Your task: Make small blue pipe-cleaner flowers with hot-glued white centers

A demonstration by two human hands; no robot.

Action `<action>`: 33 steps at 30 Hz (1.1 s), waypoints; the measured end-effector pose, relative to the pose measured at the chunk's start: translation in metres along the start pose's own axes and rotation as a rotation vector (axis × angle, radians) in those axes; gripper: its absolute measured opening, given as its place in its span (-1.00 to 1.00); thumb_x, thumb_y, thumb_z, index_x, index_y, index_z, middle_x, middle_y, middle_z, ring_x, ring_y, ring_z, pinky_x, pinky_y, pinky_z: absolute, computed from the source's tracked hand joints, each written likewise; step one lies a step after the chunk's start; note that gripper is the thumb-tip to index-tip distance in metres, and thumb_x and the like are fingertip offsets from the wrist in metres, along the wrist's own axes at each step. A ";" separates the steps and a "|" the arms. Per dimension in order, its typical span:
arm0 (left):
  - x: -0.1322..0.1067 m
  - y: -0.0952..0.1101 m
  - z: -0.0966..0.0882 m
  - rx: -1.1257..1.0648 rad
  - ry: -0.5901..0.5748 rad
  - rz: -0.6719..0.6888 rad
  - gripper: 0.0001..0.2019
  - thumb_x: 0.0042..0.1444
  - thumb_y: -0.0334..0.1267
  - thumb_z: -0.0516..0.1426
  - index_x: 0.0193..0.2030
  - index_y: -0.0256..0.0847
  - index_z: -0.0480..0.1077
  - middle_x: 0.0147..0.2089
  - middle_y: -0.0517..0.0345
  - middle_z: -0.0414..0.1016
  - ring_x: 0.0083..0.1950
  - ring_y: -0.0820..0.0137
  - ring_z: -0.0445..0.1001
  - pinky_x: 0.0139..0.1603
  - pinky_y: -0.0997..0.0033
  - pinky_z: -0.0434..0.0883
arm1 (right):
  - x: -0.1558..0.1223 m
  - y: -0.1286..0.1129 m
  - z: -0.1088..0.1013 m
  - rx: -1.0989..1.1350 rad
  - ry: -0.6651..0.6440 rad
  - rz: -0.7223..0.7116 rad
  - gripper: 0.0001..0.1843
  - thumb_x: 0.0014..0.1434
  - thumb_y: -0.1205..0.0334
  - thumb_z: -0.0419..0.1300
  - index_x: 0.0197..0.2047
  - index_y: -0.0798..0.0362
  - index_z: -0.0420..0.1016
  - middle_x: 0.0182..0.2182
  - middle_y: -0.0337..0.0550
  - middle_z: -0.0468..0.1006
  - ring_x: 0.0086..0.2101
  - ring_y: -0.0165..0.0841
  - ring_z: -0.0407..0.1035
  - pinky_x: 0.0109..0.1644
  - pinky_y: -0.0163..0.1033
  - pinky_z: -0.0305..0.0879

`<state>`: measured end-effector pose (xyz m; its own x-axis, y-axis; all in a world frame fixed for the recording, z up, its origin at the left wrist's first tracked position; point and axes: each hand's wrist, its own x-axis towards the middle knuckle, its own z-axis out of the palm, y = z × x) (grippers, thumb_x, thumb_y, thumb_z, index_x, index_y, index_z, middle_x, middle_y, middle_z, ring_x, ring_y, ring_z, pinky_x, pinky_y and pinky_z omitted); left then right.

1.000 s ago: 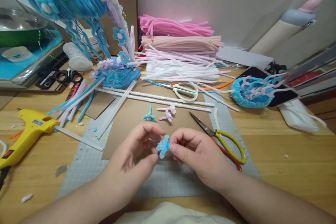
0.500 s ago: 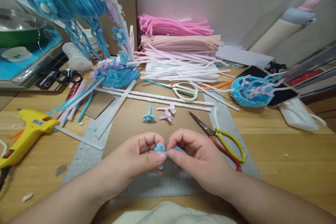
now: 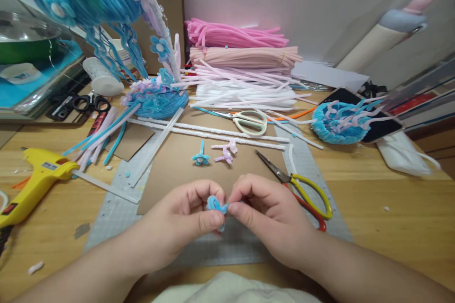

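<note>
Between my two hands is a blue pipe cleaner bent into small loops. The fingers of my left hand pinch its looped part. My right hand grips the other end with thumb and forefinger, and that end is mostly hidden. Just beyond my hands, a small blue pipe-cleaner flower with a stem lies on brown cardboard. Beside it are small pale pink pipe-cleaner pieces. Scissors with yellow and red handles lie right behind my right hand.
A yellow hot glue gun lies at left. Cream-handled scissors and white pipe cleaners lie further back, before bundles of pink pipe cleaners. A blue fuzzy piece rests on a phone at right. A decorated blue hanging piece rises at upper left.
The blue loop in my left fingers has turned and shows more openly. Less of the blue strand shows by my right fingers. Both hands stay in nearly the same place.
</note>
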<state>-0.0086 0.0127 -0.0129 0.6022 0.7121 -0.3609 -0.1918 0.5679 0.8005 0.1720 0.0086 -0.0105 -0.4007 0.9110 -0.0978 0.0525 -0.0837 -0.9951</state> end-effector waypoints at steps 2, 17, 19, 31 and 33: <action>-0.003 0.000 0.001 0.035 0.024 0.038 -0.81 0.00 -0.19 0.27 -0.37 -0.21 0.35 -0.43 0.29 0.29 -0.40 0.51 0.19 -0.36 0.54 0.19 | -0.001 -0.002 -0.001 -0.042 0.011 -0.026 -0.88 0.13 0.26 0.20 -0.43 0.06 0.42 -0.51 -0.27 0.44 -0.48 -0.47 0.27 -0.41 -0.36 0.19; -0.006 0.002 -0.003 -0.027 0.031 -0.004 -0.70 -0.09 -0.07 0.31 -0.35 -0.22 0.39 -0.45 0.23 0.39 -0.42 0.51 0.28 -0.36 0.53 0.20 | 0.003 -0.002 -0.020 -0.451 -0.122 -0.344 -0.85 0.22 0.30 0.14 -0.15 -0.04 0.48 -0.33 -0.19 0.57 -0.37 -0.42 0.42 -0.29 -0.34 0.27; -0.007 0.002 -0.004 -0.014 0.025 -0.016 -0.69 -0.09 -0.05 0.31 -0.35 -0.23 0.39 -0.46 0.22 0.39 -0.43 0.50 0.27 -0.38 0.52 0.18 | 0.004 -0.001 -0.022 -0.472 -0.144 -0.364 -0.89 0.22 0.29 0.14 -0.21 -0.02 0.49 -0.39 -0.21 0.57 -0.42 -0.44 0.41 -0.34 -0.36 0.25; -0.006 -0.002 -0.004 -0.096 -0.074 -0.074 -0.71 -0.08 -0.08 0.31 -0.34 -0.23 0.40 -0.45 0.23 0.36 -0.43 0.51 0.26 -0.36 0.53 0.20 | 0.011 0.006 -0.037 -0.796 -0.298 -0.747 -0.70 0.19 0.41 -0.06 -0.20 0.02 0.47 -0.57 -0.18 0.40 -0.50 -0.36 0.24 -0.39 -0.22 0.04; -0.005 -0.003 -0.004 -0.083 -0.043 -0.044 -0.74 -0.07 -0.11 0.31 -0.33 -0.21 0.42 -0.44 0.25 0.36 -0.42 0.52 0.27 -0.35 0.54 0.21 | 0.013 0.008 -0.036 -0.835 -0.255 -0.737 -0.72 0.18 0.42 -0.05 -0.22 0.01 0.46 -0.59 -0.21 0.37 -0.51 -0.36 0.23 -0.41 -0.24 0.03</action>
<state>-0.0140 0.0091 -0.0149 0.6435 0.6687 -0.3723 -0.2273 0.6315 0.7413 0.1999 0.0342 -0.0188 -0.7550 0.5108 0.4112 0.2810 0.8186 -0.5010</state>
